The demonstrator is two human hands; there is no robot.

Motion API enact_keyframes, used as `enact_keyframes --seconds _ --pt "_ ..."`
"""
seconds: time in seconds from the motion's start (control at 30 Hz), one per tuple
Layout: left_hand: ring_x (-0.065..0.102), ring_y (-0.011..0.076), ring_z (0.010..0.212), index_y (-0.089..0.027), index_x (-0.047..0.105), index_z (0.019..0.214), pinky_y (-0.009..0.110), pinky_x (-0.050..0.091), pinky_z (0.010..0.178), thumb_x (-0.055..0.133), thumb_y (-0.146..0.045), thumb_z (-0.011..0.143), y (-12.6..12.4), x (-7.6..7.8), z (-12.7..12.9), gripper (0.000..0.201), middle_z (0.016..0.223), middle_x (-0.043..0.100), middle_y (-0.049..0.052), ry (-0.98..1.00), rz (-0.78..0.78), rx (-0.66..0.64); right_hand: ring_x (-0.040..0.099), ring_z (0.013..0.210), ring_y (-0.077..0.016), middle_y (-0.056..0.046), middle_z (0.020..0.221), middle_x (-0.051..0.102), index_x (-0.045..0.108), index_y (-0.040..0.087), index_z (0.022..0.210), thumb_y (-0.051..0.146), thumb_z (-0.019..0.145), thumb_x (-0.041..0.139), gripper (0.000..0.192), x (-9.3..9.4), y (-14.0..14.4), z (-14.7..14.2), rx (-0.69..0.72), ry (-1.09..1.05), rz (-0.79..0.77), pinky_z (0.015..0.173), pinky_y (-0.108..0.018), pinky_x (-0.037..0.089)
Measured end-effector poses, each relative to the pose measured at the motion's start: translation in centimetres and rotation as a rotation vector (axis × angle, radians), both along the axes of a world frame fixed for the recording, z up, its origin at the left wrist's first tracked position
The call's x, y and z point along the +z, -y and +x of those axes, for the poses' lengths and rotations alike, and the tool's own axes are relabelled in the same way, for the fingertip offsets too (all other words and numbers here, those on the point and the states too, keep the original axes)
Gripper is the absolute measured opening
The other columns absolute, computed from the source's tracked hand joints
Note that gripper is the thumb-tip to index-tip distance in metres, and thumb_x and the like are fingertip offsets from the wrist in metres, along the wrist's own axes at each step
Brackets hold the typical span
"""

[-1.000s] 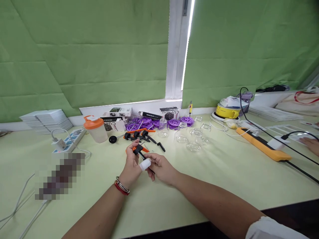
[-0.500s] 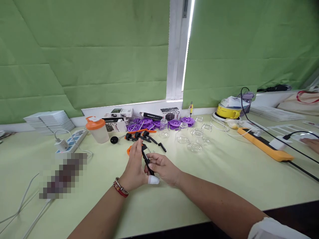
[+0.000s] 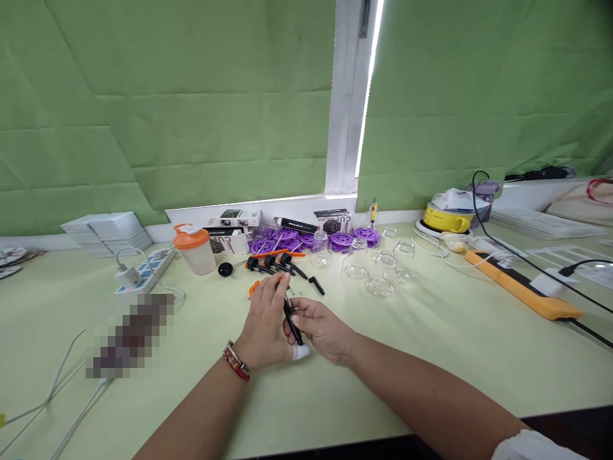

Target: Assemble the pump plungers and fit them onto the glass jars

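Between my two hands is a slim black stick-shaped part with a silver section near its upper end. It leans over the table. My left hand curls around its upper part, with a white wrap on the thumb. Lower down, my right hand pinches it between thumb and fingers. Its exact kind is unclear, since fingers cover parts of it. Just beyond lie several black parts with round caps and a short black angled piece. An orange piece is partly hidden behind my left hand.
Clear glass vessels stand to the right, with purple wheel-shaped pieces and cartons behind. An orange-lidded shaker and a white power strip are left. An orange power strip with cables lies right.
My view has shifted slightly left. My left fingers have bent from nearly straight to curled over the top of the black part. The right hand keeps its pinch.
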State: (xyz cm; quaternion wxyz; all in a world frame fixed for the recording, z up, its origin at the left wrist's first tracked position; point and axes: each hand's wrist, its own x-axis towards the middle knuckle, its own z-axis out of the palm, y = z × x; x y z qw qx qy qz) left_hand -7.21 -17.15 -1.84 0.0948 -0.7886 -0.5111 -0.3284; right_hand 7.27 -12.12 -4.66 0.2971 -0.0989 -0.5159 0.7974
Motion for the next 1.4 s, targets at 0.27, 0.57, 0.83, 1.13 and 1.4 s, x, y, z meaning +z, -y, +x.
enact_keyframes --seconds 0.27,0.57,0.83,1.13,1.4 --pt "0.039 0.0367 0.119 -0.021 0.014 0.144 0.052 0.033 0.097 0.069 -0.033 0.053 0.3 0.5 0.3 0.107 0.130 0.039 0.015 0.112 -0.051 -0.041 0.061 0.067 -0.0134 -0.001 0.076 0.065 0.037 0.020 0.122 0.039 0.075 0.070 0.060 0.4 0.0 0.2 0.032 0.031 -0.052 0.071 -0.030 0.044" --pt "0.050 0.0280 0.103 -0.026 0.021 0.142 0.045 0.039 0.089 0.070 -0.032 0.058 0.5 0.9 -0.8 0.097 0.117 0.049 0.008 0.430 -0.381 0.012 0.059 0.063 -0.0144 -0.003 0.079 0.061 0.050 0.015 0.111 0.034 0.082 0.057 0.035 0.1 -3.2 1.4 -0.283 0.485 0.308 0.062 -0.029 0.044" --pt "0.053 0.0154 0.071 -0.027 0.027 0.136 0.023 0.037 0.053 0.053 -0.042 0.073 1.1 2.6 -1.8 0.070 0.095 0.056 0.005 1.116 -0.863 -0.158 0.054 0.072 -0.0145 -0.005 0.074 0.061 0.062 0.016 0.067 0.018 0.083 0.050 0.021 -0.8 -6.4 0.3 -0.587 1.058 1.000 0.065 -0.025 0.035" --pt "0.062 0.0210 0.061 -0.027 0.030 0.136 0.022 0.039 0.040 0.050 -0.057 0.074 0.4 2.0 -2.8 0.072 0.077 0.061 0.004 1.298 -1.266 -0.235 0.056 0.069 -0.0162 -0.008 0.071 0.063 0.066 0.015 0.066 0.017 0.080 0.054 0.018 -1.6 -7.5 -2.0 -0.605 1.181 0.985 0.060 -0.026 0.033" --pt "0.062 0.0202 0.060 -0.025 0.034 0.135 0.023 0.041 0.040 0.047 -0.050 0.076 0.3 2.1 -2.5 0.066 0.072 0.058 0.003 1.275 -1.279 -0.209 0.055 0.066 -0.0152 -0.007 0.075 0.065 0.067 0.016 0.075 0.015 0.079 0.051 0.017 -1.7 -7.7 -1.7 -0.620 1.163 0.965 0.055 -0.025 0.031"
